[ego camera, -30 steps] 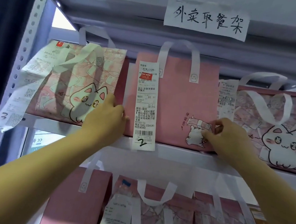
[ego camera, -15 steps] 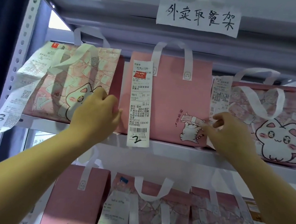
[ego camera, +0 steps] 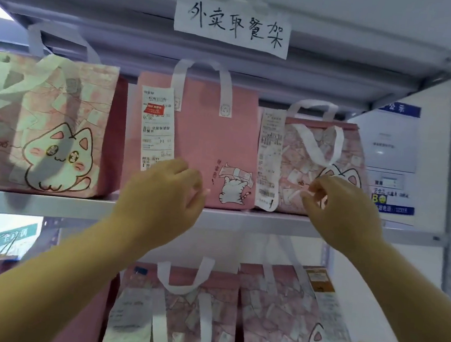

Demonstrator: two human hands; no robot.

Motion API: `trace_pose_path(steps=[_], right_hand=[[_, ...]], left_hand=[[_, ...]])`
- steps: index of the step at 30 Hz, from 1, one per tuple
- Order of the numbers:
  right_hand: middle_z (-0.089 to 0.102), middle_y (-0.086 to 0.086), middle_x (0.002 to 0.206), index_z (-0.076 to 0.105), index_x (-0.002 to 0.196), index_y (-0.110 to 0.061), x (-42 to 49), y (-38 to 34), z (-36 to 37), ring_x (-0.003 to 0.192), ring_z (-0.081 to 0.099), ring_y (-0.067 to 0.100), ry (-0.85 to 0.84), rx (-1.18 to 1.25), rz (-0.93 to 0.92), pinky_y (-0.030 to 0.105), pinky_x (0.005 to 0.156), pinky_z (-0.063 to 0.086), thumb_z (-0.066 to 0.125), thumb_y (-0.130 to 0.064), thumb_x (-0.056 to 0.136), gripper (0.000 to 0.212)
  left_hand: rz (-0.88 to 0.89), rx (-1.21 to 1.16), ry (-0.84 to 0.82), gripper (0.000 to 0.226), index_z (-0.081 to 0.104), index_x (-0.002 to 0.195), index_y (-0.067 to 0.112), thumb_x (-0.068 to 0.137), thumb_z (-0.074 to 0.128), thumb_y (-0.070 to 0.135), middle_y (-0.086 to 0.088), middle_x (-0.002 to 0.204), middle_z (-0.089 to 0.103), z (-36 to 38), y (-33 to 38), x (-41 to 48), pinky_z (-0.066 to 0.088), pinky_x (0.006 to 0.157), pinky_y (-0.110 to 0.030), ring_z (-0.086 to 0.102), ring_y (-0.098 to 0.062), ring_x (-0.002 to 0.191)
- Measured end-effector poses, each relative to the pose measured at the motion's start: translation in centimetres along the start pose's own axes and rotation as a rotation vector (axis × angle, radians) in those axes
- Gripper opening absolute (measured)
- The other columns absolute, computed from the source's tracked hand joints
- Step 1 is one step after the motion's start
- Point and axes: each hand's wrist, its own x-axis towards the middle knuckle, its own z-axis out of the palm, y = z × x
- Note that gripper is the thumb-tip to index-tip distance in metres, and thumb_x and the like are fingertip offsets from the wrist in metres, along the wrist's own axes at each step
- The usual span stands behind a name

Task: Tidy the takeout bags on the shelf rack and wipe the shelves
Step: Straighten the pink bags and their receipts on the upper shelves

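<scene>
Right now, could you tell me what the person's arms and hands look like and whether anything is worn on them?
Both forearms are bare as far as the frame shows: no sleeves, gloves, watch or rings visible on the left hand or the right hand.

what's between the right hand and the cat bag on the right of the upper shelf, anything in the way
Nothing visible. The right hand is directly in front of the right cat bag, fingers curled at its lower front. The long receipt hangs off to the hand's left, between this bag and the plain pink bag, not across the hand's path.
</scene>
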Motion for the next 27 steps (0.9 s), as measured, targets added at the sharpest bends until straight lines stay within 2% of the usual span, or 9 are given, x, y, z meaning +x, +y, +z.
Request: trace_pose_path(steps=[5,12,16,19,22,25,27], right_hand=[[0.066,0.000,0.088,0.062,0.096,-0.016,-0.7,4.0,-1.3,0.078,0.058,0.021,-0.083,-0.116,0.053,0.036,0.067,0.053,0.056,-0.037,0.088,0.023],[0.063,0.006,0.105,0.058,0.109,-0.014,0.6,10.2,-1.1,0.092,0.058,0.026,-0.122,-0.154,0.146,0.042,0.076,0.052,0.053,-0.040,0.090,0.033],[0.054,0.011,0.120,0.049,0.125,-0.012,1.4,12.7,-0.2,0.107,0.052,0.032,-0.118,-0.106,0.186,0.044,0.086,0.047,0.055,-0.039,0.089,0.045],[0.050,0.012,0.123,0.045,0.128,-0.012,2.3,14.1,0.7,0.111,0.049,0.032,-0.176,-0.100,0.205,0.044,0.087,0.044,0.052,-0.043,0.090,0.050],[0.053,0.012,0.114,0.047,0.120,-0.010,3.3,15.0,1.8,0.101,0.052,0.032,-0.239,-0.063,0.228,0.041,0.079,0.043,0.047,-0.044,0.092,0.045],[0.052,0.002,0.083,0.046,0.093,-0.014,4.0,15.4,2.9,0.070,0.049,0.020,-0.252,0.093,0.254,0.029,0.058,0.034,0.045,-0.037,0.094,0.023],[0.049,-0.002,0.072,0.044,0.086,-0.016,4.4,15.9,3.5,0.061,0.046,0.012,-0.238,0.217,0.298,0.024,0.049,0.029,0.044,-0.031,0.096,0.018]], left_hand=[[0.054,-0.016,-0.062,0.019,0.066,0.080,0.012,0.087,0.056,0.027,-0.001,0.075,0.059,2.6,2.8,1.0,0.052,0.051,-0.034,0.055,-0.022,0.060],[0.045,0.051,-0.038,0.018,0.066,0.081,0.011,0.085,0.057,0.026,-0.001,0.077,0.062,7.0,6.4,3.3,0.043,0.049,-0.028,0.055,-0.024,0.064],[-0.040,0.075,-0.016,0.016,0.066,0.086,0.011,0.085,0.060,0.025,-0.004,0.087,0.062,9.5,7.5,4.4,0.049,0.055,-0.035,0.059,-0.030,0.075],[-0.114,0.109,-0.015,0.018,0.066,0.094,0.010,0.083,0.063,0.024,-0.007,0.094,0.061,11.0,7.8,4.6,0.049,0.058,-0.036,0.061,-0.033,0.077],[-0.167,0.158,-0.030,0.022,0.066,0.099,0.010,0.084,0.063,0.025,-0.008,0.098,0.061,12.0,7.9,4.6,0.046,0.059,-0.035,0.061,-0.035,0.077],[-0.185,0.193,-0.036,0.021,0.065,0.099,0.010,0.084,0.063,0.025,-0.009,0.097,0.060,12.6,8.1,4.7,0.043,0.058,-0.034,0.059,-0.036,0.076],[-0.203,0.201,-0.045,0.021,0.064,0.100,0.010,0.086,0.061,0.025,-0.008,0.099,0.059,12.8,8.1,4.8,0.045,0.060,-0.036,0.059,-0.035,0.077]])
